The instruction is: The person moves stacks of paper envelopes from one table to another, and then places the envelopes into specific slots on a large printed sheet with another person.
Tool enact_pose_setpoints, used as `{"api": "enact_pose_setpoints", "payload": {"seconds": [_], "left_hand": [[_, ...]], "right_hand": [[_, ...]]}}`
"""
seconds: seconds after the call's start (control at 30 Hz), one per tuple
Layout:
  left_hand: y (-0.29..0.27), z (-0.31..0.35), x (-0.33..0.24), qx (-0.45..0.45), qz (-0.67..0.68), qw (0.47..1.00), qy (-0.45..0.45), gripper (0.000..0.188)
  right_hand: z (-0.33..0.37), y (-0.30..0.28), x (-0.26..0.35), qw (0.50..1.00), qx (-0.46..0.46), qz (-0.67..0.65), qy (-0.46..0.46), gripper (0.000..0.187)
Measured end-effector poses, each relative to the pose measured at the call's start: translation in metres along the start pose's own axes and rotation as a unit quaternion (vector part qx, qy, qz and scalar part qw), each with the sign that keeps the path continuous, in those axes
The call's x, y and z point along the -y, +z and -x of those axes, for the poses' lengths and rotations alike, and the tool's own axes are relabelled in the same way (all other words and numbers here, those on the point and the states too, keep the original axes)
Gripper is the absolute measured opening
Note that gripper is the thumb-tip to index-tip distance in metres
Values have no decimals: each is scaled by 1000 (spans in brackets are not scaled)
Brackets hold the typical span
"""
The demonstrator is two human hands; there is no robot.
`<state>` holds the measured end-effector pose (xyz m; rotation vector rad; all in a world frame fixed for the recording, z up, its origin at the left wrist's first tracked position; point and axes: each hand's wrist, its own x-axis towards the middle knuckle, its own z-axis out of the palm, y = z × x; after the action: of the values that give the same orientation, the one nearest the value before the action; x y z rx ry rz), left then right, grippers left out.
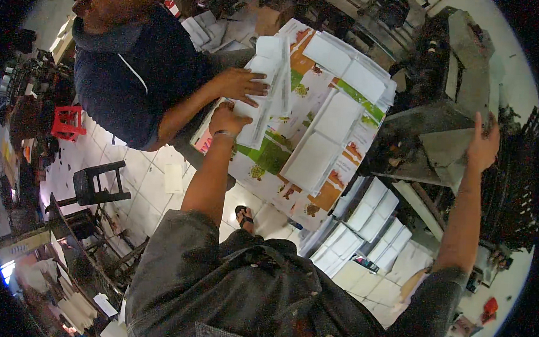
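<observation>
My left hand is closed on the near left edge of a stack of white paper sheets, thumb on top and fingers mostly hidden. A co-worker's hand lies spread on the same stack, just beyond mine. My right hand is stretched far to the right with fingers apart, beside a grey metal machine. It holds nothing that I can see. Two more white stacks, one in the middle and one at the far side, lie on the printed table cover.
Several white paper stacks stand low to the right of the table. The co-worker stands at the left. On the tiled floor are a black stool and a red plastic stool. A sandalled foot shows below the table's edge.
</observation>
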<state>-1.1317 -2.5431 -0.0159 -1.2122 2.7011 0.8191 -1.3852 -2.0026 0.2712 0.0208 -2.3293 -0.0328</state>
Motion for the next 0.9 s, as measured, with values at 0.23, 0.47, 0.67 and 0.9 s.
{"api": "enact_pose_setpoints", "payload": {"seconds": [0.23, 0.47, 0.67, 0.9], "left_hand": [[-8, -10, -6, 33, 61, 998, 4, 45], [10, 40, -1, 143, 440, 884, -62, 21], [39, 110, 3, 91, 670, 730, -101, 20], [46, 150, -6, 100, 755, 618, -197, 27]], "right_hand": [[1, -17, 12, 997, 52, -50, 14, 75], [8, -24, 27, 999, 27, -2, 36, 70], [8, -24, 26, 997, 60, -20, 52, 77], [3, -19, 24, 996, 72, -6, 54, 79]]}}
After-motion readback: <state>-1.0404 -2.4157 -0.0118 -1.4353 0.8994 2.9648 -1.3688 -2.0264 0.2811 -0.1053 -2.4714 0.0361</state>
